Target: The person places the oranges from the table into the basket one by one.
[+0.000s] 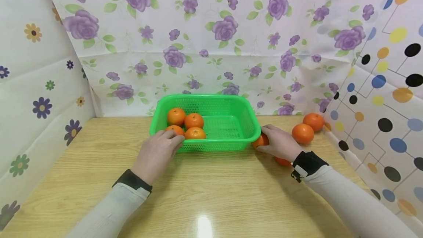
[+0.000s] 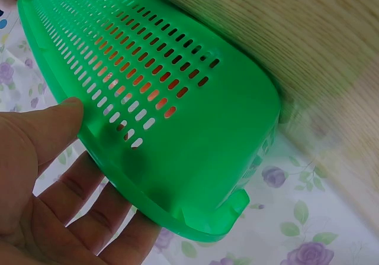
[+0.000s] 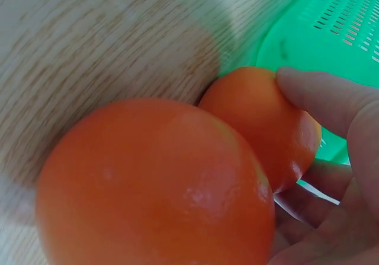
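The left hand grips the near rim of the one green basket, where four oranges lie toward the left end; the filling looks about half done. The right hand grasps a fifth orange just outside the basket's right end. Three others are left on the worktop: one partly hidden, seemingly untouched, then two farther right.

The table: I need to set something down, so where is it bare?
Bare: the table left of the green basket, the near stretch between left hand and right hand, and the basket's right half. Crowded: its left half, with four oranges, and outside its right end, where more oranges lie.
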The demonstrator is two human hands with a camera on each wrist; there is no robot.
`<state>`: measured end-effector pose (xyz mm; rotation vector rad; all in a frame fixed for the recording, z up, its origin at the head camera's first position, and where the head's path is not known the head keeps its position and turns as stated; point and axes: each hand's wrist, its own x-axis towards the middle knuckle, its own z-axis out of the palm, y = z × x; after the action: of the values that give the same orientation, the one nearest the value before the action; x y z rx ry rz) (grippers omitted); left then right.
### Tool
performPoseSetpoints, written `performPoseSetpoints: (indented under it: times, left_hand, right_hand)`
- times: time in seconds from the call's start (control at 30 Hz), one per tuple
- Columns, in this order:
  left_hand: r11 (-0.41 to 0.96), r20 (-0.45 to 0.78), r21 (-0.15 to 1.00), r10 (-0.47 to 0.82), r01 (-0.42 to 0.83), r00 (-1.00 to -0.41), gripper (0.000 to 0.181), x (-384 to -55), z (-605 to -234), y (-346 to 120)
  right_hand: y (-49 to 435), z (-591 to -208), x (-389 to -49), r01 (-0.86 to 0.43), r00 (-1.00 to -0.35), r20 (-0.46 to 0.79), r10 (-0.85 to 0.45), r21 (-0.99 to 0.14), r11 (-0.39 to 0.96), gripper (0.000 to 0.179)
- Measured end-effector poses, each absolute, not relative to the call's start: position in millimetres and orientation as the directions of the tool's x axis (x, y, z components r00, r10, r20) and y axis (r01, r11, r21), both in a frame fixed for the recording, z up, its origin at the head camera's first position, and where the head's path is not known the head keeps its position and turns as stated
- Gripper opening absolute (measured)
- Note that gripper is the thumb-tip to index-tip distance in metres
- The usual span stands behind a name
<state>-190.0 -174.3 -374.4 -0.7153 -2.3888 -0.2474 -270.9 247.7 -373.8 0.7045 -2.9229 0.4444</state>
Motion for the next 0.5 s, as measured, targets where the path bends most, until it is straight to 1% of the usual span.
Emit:
performPoseSetpoints:
  times: [0.17, 0.33, 0.5]
  left_hand:
    - [0.831, 0.619, 0.000, 0.437, 0.557, -0.652, 0.019, -189.9, -375.0, -175.3]
    - [0.830, 0.618, 0.002, 0.437, 0.558, -0.653, 0.019, -189.8, -374.7, -175.6]
    - [0.831, 0.623, 0.000, 0.435, 0.556, -0.650, 0.020, -190.0, -374.2, -175.1]
  right_hand:
    - [248.8, -370.1, -268.3, -0.447, -0.894, 0.166, -0.416, -0.255, 0.858, 0.061]
    - [251.4, -365.6, -267.9, -0.434, -0.900, 0.162, -0.403, -0.262, 0.862, 0.065]
    - [253.7, -358.5, -264.8, -0.446, -0.894, 0.182, -0.410, -0.261, 0.856, 0.062]
